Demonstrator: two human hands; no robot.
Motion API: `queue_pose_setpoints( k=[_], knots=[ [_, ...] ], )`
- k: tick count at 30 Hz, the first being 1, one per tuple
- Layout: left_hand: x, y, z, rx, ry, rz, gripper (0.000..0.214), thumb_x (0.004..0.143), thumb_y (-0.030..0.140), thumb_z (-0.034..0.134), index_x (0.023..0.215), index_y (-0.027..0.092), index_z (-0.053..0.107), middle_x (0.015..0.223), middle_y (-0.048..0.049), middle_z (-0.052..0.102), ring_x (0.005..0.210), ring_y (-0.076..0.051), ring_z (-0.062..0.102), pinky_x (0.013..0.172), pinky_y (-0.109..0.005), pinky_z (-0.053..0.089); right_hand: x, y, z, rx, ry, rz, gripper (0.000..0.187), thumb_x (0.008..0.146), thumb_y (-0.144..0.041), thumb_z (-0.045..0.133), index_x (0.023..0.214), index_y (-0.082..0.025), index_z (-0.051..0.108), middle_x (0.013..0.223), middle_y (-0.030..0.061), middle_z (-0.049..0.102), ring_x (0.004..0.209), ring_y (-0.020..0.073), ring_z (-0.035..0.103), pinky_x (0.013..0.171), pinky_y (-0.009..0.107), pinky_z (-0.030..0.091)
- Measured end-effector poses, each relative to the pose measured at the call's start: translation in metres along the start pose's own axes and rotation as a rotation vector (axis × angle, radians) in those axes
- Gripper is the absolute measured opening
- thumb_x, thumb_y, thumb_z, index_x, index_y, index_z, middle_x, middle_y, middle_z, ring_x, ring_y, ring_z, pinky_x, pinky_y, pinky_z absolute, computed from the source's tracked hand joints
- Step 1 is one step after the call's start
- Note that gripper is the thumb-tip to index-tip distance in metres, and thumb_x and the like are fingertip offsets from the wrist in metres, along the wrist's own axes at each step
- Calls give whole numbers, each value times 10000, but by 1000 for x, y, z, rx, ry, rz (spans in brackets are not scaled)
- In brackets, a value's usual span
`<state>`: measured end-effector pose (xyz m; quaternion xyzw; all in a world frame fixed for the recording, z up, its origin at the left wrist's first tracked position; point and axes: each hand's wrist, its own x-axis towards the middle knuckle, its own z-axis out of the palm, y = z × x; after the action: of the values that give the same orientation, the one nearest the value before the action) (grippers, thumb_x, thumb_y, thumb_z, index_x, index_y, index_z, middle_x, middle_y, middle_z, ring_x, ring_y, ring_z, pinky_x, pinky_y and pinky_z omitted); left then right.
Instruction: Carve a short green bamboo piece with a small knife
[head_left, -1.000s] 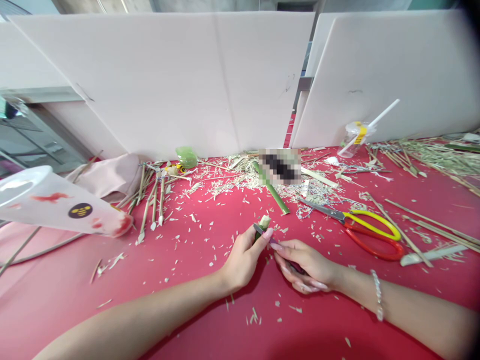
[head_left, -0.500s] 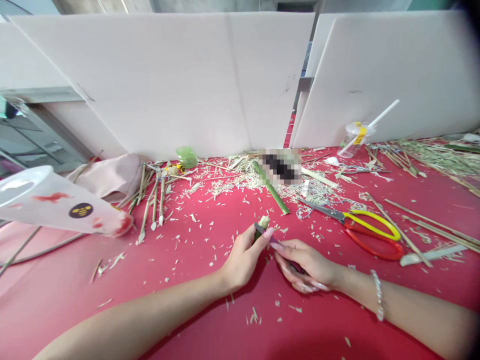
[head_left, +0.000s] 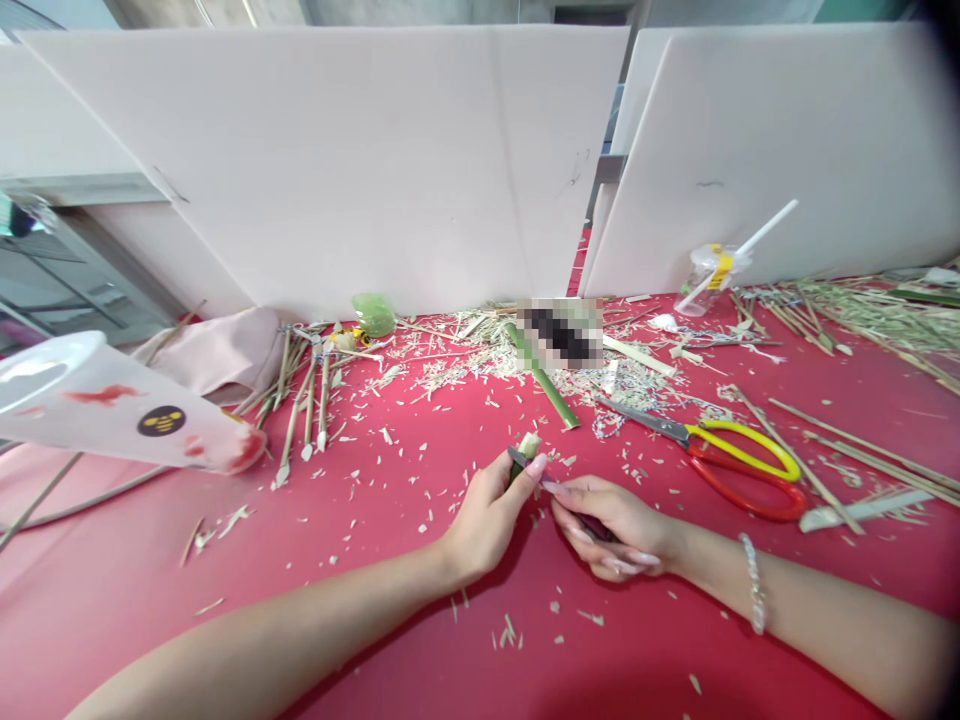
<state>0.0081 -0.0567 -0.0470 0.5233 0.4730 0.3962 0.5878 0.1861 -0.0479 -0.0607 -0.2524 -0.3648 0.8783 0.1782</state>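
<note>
My left hand (head_left: 489,513) is closed around a short green bamboo stick (head_left: 527,447), whose pale cut tip pokes up past my thumb. My right hand (head_left: 611,523) is closed on a small knife (head_left: 519,461); its dark blade lies across the stick just under the tip, and the handle is hidden in my fingers. Both hands rest low over the red tablecloth (head_left: 390,600), almost touching each other.
Yellow and red scissors (head_left: 731,462) lie to the right. A longer green stalk (head_left: 544,382), shavings and cut sticks (head_left: 304,400) litter the cloth. A white cone (head_left: 112,405) lies at left, a plastic cup with straw (head_left: 712,270) at back right, white boards behind.
My right hand has curled slightly and shifted a little; the knife blade stays at the stick's tip. Nothing else has moved.
</note>
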Motion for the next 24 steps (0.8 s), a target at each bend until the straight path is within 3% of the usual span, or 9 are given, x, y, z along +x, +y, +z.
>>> queue_pose_setpoints(
  k=[7,11,16,20,24],
  knots=[
    [2,4,1,25,22,35,492,863,518,608,1197,158,649,1302,-132,638,1349,-334,443,1135,-443,306,1,2,-6,13,-3,-1,462,839,-584,622,675,-166,515,315,-49,477,171,41,232,238,148,228],
    [4,6,-1,88,-1,47,392,853,543,600,902,161,674,942,-103,716,1088,-321,595,976,-390,422,0,3,-3,7,33,-36,466,830,-585,634,669,-164,518,311,-55,469,170,39,226,232,148,223],
    [6,5,-5,218,-25,59,412,868,559,557,755,164,577,686,-1,536,695,-168,487,704,-285,411,0,6,5,-28,134,-67,474,828,-593,632,654,-167,517,307,-60,454,178,46,261,228,146,221],
    [7,1,-6,289,-10,44,441,864,583,536,689,182,476,630,45,361,613,-123,333,596,-254,334,1,10,12,-50,243,-127,488,808,-625,633,655,-185,488,326,-75,446,206,48,270,232,148,220],
    [8,-2,-5,307,20,47,444,860,581,539,674,192,429,638,54,291,606,-116,280,566,-247,293,2,13,16,-93,293,-176,503,815,-653,599,657,-197,458,336,-82,444,217,49,269,247,154,227]
  ],
)
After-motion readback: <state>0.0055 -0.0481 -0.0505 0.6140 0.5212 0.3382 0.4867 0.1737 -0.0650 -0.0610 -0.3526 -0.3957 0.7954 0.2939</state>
